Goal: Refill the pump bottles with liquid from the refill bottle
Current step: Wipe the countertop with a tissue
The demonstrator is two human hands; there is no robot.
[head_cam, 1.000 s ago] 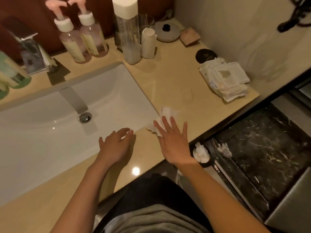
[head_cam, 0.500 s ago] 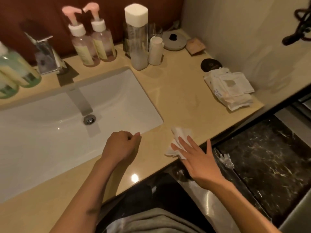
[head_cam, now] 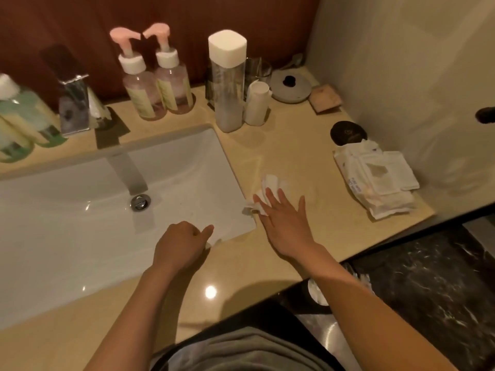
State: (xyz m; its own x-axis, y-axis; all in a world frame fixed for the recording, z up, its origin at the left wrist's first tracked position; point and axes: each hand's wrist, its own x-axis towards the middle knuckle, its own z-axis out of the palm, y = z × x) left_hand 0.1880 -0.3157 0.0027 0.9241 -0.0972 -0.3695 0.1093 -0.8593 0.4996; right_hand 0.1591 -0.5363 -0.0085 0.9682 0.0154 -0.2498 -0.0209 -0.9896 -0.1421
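Two clear pump bottles with pink pumps, one on the left (head_cam: 142, 87) and one on the right (head_cam: 172, 81), stand side by side at the back of the beige counter (head_cam: 294, 145). To their right stands a tall clear refill bottle (head_cam: 229, 84) with a white square cap. My right hand (head_cam: 284, 223) lies flat, fingers spread, pressing a crumpled white tissue (head_cam: 269, 192) onto the counter by the sink's right corner. My left hand (head_cam: 182, 245) rests loosely curled on the sink's front rim, holding nothing.
A white sink (head_cam: 80, 210) with a chrome faucet (head_cam: 77, 108) fills the left. Green bottles (head_cam: 24, 121) stand far left. A white roll (head_cam: 257, 103), a glass, a grey lid (head_cam: 290, 85), a dark round coaster (head_cam: 348, 132) and white packets (head_cam: 375, 180) sit at the right.
My right hand has slid the tissue from the counter's front edge back up toward the sink's right corner. My left hand has stayed on the rim, fingers curled.
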